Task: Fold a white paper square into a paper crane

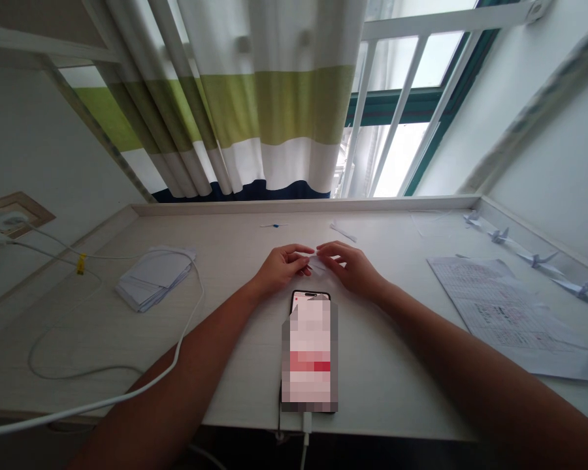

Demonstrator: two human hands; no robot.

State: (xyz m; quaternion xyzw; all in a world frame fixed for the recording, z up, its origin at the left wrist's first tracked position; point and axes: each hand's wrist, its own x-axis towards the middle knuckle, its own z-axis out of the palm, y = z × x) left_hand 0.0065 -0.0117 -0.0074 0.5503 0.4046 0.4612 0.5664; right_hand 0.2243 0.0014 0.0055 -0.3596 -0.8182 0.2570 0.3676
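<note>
Both hands meet over a small white paper (317, 266), which lies between the two sets of fingers, low over the tabletop (372, 385). The left hand (280, 264) has its thumb and fingers (301, 249) drawn together, and they look pinched on the paper's left side. The right hand (353, 264) curls over the other side; its fingertips touch or nearly touch the paper, but whether they grip it or only press on it I cannot tell, as the hand itself hides part of it

The step in hand looks like close two-handed shaping of this paper, probably folding or creasing, with the left side steadying. The next move would call for the left pinch to hold firm while the right fingers line up an edge and press lightly, since so small and thin a sheet could slip or crumple. How far the shaping has got is too small to read

Just on the body side of the fingers lies a phone (311, 339), its screen blurred. Beyond the right fingers is a narrow paper strip (343, 232); beyond the left, a slim piece with a blue middle (275, 226). Well to the left of the fingers sits a stack of paper (153, 277), with a white cable (178, 356) running past it; well to the right lie a marked sheet (504, 313) and, past that, a row of folded paper figures (536, 260)
</note>
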